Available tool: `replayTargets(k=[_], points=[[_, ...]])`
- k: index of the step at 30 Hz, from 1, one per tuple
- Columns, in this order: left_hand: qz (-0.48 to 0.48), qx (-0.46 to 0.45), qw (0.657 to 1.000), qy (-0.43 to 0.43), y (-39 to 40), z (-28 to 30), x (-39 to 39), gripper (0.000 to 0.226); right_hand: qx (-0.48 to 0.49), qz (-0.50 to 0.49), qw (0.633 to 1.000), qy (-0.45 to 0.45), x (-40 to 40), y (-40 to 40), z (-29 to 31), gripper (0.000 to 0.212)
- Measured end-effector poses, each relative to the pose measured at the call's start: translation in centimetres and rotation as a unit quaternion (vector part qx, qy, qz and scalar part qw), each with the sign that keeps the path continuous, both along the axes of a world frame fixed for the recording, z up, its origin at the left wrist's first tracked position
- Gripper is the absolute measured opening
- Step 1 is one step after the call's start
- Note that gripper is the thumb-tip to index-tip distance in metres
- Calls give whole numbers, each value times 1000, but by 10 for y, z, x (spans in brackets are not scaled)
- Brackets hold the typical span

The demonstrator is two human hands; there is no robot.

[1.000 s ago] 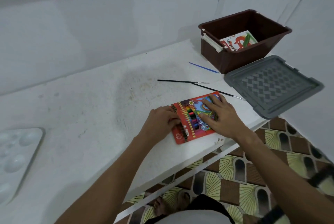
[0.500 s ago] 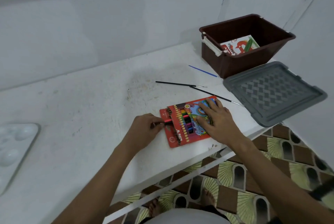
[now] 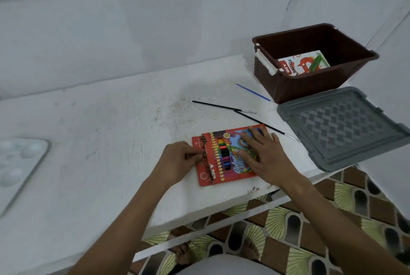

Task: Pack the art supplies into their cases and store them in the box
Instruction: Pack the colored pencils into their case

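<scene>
A red colored-pencil case (image 3: 218, 159) lies flat near the table's front edge, its open end facing left with pencil tips showing. My left hand (image 3: 177, 161) pinches a pencil (image 3: 193, 154) at that open end. My right hand (image 3: 266, 154) presses flat on the case's right half. At the back right stands the brown box (image 3: 310, 88), and a pastels carton (image 3: 304, 63) lies inside it. Three thin paintbrushes lie loose: a blue one (image 3: 253, 92) and two black ones (image 3: 221, 107) (image 3: 264, 126).
The grey box lid (image 3: 341, 128) lies upside down at the table's right end, overhanging the edge. A white paint palette (image 3: 20, 163) sits at the far left. A white wall runs behind the table. Patterned floor shows below the front edge.
My left hand drew back a little from the case's open end and now pinches a pencil there. My right hand stayed pressed on the case.
</scene>
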State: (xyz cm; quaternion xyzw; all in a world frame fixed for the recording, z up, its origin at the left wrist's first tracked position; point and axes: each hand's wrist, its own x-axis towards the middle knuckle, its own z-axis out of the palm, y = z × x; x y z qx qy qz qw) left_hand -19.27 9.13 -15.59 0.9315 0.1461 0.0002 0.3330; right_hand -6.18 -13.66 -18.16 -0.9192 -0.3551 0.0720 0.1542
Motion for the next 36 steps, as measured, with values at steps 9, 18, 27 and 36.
replayTargets(k=[9,18,27,36], points=[[21,-7,1000,-5,-4,5,6,20,-34,16,999,-18,-7,7,1,95],[17,-1,1000,-7,-3,6,18,24,-21,79,997,-13,16,26,8,70],[103,34,993,-51,8,6,16,21,-80,20,996,-26,20,49,24,57],[202,-35,967,149,10,16,-17,56,96,-52,960,258,15,63,47,35]])
